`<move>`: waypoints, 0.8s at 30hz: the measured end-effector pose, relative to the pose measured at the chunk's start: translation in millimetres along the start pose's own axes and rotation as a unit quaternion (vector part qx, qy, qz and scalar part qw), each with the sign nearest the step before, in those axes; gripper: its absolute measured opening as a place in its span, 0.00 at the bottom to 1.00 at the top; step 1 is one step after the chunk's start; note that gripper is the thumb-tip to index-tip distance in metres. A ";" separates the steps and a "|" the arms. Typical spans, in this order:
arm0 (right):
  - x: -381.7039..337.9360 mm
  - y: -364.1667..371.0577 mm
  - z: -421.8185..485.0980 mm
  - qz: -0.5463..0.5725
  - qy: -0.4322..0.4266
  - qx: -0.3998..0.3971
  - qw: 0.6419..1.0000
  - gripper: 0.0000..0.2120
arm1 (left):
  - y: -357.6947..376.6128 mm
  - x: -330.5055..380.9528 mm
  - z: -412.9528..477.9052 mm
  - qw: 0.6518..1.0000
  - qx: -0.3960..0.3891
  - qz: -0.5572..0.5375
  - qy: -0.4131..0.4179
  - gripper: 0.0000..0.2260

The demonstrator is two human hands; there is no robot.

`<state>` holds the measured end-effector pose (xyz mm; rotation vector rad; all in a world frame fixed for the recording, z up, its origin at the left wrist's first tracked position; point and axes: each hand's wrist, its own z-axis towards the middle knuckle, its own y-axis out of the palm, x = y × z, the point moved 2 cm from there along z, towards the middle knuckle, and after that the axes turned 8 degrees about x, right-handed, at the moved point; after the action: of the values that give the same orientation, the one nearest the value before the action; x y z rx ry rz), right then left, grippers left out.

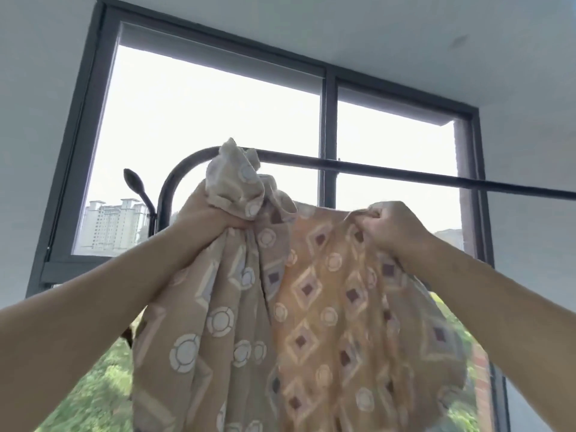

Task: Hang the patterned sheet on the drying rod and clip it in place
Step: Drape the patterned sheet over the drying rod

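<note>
The left hand (205,213) grips a bunched corner of the patterned sheet (299,307) at 11 o'clock near the drying rod (389,171); the right hand (392,229) pinches the edge at 2 o'clock. The bunched cloth may slide off the rod.

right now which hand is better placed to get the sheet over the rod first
Probably the left hand: its bunched sheet corner already reaches the rod near the bend. The right hand grips the edge lower, clearly below the rod.

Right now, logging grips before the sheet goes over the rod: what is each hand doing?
Left hand: closed, gripping a bunched part of the patterned sheet.
Right hand: closed, fingers pinching the sheet's upper edge.
</note>
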<state>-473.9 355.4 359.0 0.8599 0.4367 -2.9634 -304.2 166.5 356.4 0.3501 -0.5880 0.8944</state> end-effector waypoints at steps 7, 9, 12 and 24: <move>-30.9 27.2 -27.6 0.289 0.021 -0.061 0.955 0.06 | 30.4 22.4 -1.1 0.997 -0.054 -0.043 0.027 0.14; -30.0 42.0 -41.7 0.326 -0.006 -0.134 0.936 0.13 | 40.1 28.6 0.0 0.992 -0.097 -0.082 0.015 0.10; -17.6 65.1 -51.5 0.294 -0.040 -0.183 0.937 0.36 | 51.0 33.2 1.2 0.981 -0.155 -0.108 -0.048 0.06; -21.9 28.2 -16.7 0.241 -0.123 0.046 0.962 0.28 | 32.9 50.7 13.4 0.861 -0.354 0.344 -0.122 0.19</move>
<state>-443.7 331.7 349.8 0.4979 0.0617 -2.5970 -310.7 210.6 399.5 -0.4650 -1.2727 1.2420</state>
